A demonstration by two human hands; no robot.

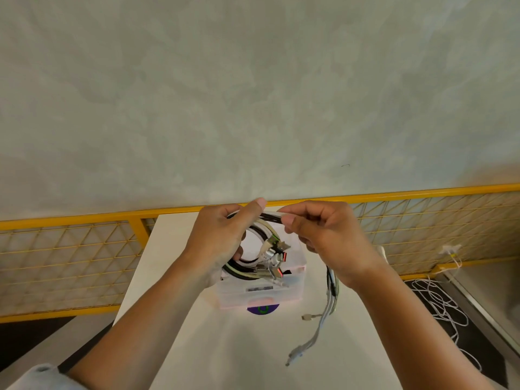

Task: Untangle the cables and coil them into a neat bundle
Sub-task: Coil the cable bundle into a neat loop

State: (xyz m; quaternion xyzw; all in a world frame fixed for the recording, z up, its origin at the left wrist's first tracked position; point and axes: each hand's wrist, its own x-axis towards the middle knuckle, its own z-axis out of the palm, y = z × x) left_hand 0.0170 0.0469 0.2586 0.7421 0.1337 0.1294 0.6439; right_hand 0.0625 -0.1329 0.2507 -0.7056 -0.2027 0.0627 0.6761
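A coil of black, white and cream cables (260,235) hangs above a clear plastic box. My left hand (222,237) grips the coil's left side, thumb over its top. At the coil's upper right my right hand (318,232) pinches the strands between thumb and forefinger. Several metal plugs with red inserts (277,258) dangle inside the loop. Loose cable tails (323,308) drop below my right hand and end in white connectors on the white table (239,356).
The clear plastic box (292,288) stands mid-table with a purple and green disc (263,309) at its front. A yellow mesh railing (84,249) runs behind the table. Thin white cord (439,302) lies tangled on the dark floor at right.
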